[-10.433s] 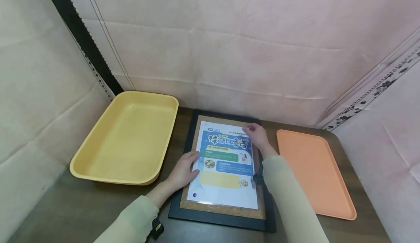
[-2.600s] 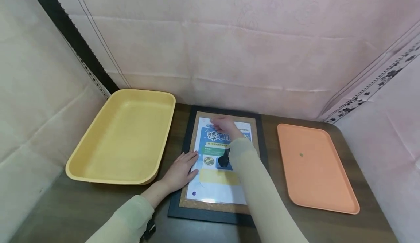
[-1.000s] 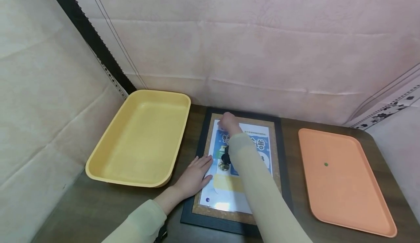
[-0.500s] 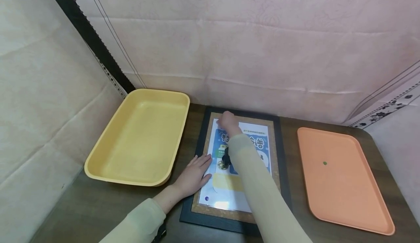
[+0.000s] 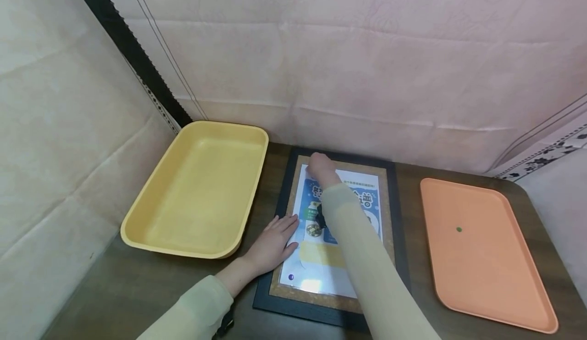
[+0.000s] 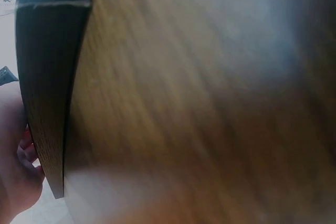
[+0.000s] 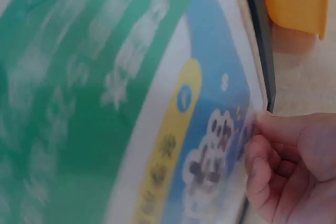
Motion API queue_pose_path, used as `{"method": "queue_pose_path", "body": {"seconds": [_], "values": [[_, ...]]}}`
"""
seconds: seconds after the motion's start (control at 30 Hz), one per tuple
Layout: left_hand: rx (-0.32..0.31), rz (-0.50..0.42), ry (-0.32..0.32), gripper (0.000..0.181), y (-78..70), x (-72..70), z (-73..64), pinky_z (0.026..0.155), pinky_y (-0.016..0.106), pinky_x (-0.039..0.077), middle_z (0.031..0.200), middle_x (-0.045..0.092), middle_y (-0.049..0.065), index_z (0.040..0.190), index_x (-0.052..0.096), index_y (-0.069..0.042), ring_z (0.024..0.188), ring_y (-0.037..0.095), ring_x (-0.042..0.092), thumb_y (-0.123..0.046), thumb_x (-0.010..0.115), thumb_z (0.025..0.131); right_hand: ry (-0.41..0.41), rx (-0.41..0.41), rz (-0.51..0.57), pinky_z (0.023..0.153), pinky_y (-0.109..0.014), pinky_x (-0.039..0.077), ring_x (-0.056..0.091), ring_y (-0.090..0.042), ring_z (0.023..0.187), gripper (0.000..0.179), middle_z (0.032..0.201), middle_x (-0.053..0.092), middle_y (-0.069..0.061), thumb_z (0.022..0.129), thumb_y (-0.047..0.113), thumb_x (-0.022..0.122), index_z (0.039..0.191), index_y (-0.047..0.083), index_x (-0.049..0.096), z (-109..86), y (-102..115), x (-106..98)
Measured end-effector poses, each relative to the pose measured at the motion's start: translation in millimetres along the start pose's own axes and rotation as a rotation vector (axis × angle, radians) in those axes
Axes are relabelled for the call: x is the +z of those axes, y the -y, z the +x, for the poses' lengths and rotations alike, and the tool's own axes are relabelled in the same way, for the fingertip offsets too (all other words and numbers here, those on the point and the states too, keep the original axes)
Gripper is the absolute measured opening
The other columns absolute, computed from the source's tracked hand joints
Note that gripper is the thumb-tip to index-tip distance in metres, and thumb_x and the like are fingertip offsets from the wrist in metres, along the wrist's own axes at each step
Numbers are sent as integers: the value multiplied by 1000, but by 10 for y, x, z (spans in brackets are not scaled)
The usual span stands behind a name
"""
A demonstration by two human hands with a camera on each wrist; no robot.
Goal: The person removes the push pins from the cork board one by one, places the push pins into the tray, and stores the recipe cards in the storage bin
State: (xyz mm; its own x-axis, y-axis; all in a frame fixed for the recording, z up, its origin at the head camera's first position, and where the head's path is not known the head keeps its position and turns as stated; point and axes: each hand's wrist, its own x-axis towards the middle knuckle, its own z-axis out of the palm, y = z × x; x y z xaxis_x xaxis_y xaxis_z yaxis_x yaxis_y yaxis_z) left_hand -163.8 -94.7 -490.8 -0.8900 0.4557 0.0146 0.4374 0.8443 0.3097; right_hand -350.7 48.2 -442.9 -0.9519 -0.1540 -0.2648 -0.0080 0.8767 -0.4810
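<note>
A printed sheet with blue headings lies on a cork board with a dark frame. My left hand rests with outstretched fingers on the sheet's left edge. At the sheet's upper left corner is my right hand, its fingers curled. In the right wrist view, the thumb of that hand reaches the corner; whatever sits under the thumb tip is hidden. A small purple pin head marks the lower left corner. The left wrist view shows the frame's side and part of my left hand.
A deep yellow tray stands left of the board. On the right lies a shallow orange tray bearing a small green round thing. Cloth walls close off the back and sides of the dark table.
My right hand has gone from the sheet's upper right corner to its upper left, staying there this last second. A green round thing has appeared on the orange tray. My left hand stays put.
</note>
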Motion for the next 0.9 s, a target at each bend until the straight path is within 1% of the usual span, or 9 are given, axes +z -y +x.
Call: {"method": "queue_pose_path", "body": {"seconds": [0.13,0.2,0.3,0.4,0.47,0.6,0.7,0.77,0.9], "values": [[-3,-1,9,55,-2,13,-2,115,44,25,148,40,8,139,44,-5,139,23,34,-37,53,94,42,51,184,98,-47,45,58,-32,104,28,109,61,-14,94,22,54,114,4,59,26,-87,-6],[-4,-4,14,56,-5,17,-2,115,44,25,148,39,8,139,44,-5,139,23,33,-37,52,94,62,64,256,96,-47,45,58,-30,100,26,104,61,-12,94,24,54,111,5,60,47,-138,-11],[-6,-8,17,56,-11,22,3,116,44,24,148,39,8,140,43,-6,139,23,33,-37,52,95,93,59,327,82,-39,49,57,-24,81,21,84,59,-7,94,24,52,95,5,62,80,-197,-31],[-8,-9,16,56,-14,19,10,116,44,24,148,39,8,140,43,-6,139,23,33,-37,52,95,131,55,412,66,-30,45,51,-20,63,26,66,51,-3,95,22,51,77,5,59,109,-239,-68],[-12,-11,20,56,-15,14,10,116,43,24,149,39,7,140,42,-6,140,22,32,-37,52,95,165,57,465,61,-27,43,49,-18,58,30,61,48,-2,96,22,51,73,3,57,117,-264,-102],[-26,-18,29,56,-9,4,2,116,44,23,149,38,7,141,42,-6,140,22,31,-37,52,95,241,67,535,66,-27,44,51,-18,62,28,65,49,-2,96,24,51,79,3,60,117,-309,-163],[-25,-17,20,56,-9,-20,21,116,44,23,149,38,7,141,41,-6,140,22,31,-37,51,95,261,67,568,70,-28,43,51,-19,65,27,67,49,-3,96,25,51,83,3,60,105,-354,-243],[-27,-18,14,56,-9,-24,25,116,44,24,149,38,7,140,42,-6,140,22,31,-36,52,95,263,75,560,73,-29,42,51,-19,65,28,67,50,-2,96,27,51,85,3,60,73,-392,-293],[-26,-21,15,56,-23,-13,5,116,44,24,148,39,8,140,43,-5,140,23,32,-36,53,94,277,106,600,71,-29,42,50,-17,65,28,68,49,-2,95,28,53,92,1,61,-15,-488,-376]]}}
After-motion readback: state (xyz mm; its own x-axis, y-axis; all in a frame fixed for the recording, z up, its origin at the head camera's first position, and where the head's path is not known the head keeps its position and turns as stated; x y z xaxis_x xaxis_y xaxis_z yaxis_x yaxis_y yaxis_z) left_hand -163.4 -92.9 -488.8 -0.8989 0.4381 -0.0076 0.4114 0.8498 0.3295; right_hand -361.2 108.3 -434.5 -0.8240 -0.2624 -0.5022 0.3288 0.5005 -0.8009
